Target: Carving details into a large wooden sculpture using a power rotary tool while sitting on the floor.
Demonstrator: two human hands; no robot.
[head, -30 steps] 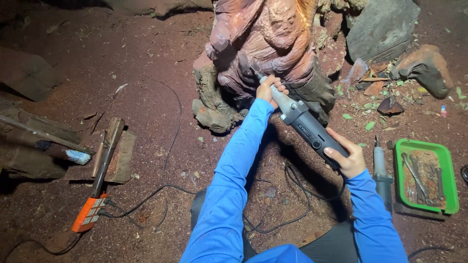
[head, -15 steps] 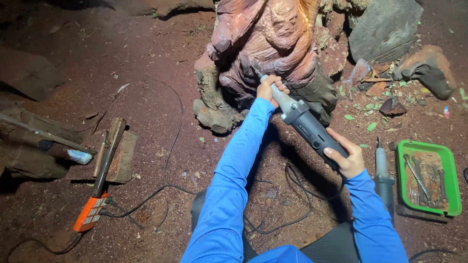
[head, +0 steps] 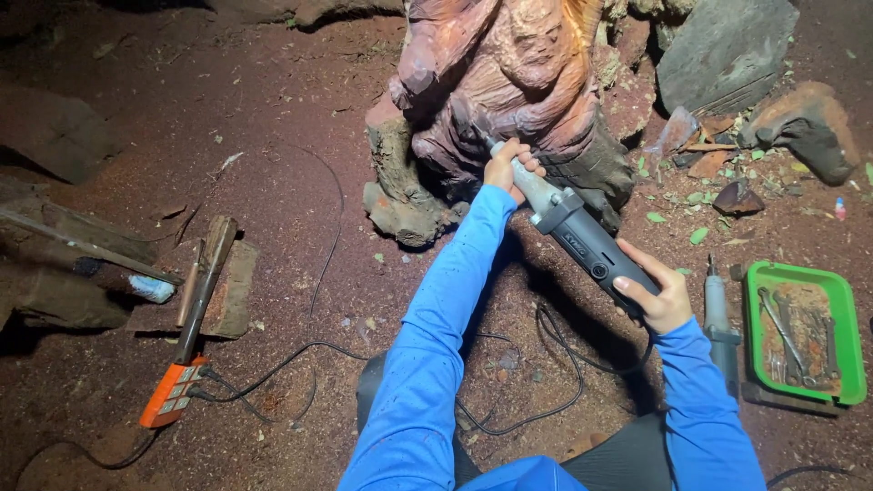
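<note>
A reddish-brown carved wooden figure (head: pixel 509 91) stands on the dirt ground ahead of me. I hold a long grey electric die grinder (head: pixel 582 241) angled up toward the carving's lower part. My left hand (head: pixel 506 168) wraps the tool's silver front neck right at the wood. My right hand (head: pixel 655 295) grips the dark rear body of the grinder. Both arms wear blue sleeves. The tool's tip is hidden behind my left hand.
A green tray (head: pixel 846 364) with wrenches lies at the right, a second grey power tool (head: pixel 720 318) beside it. An orange power strip (head: pixel 173 391) and black cables (head: pixel 536 400) lie on the ground. Wood pieces (head: pixel 214 282) sit left, rocks (head: pixel 727 50) upper right.
My hands and the grinder have stayed at the same spot on the carving; only the view has shifted slightly.
</note>
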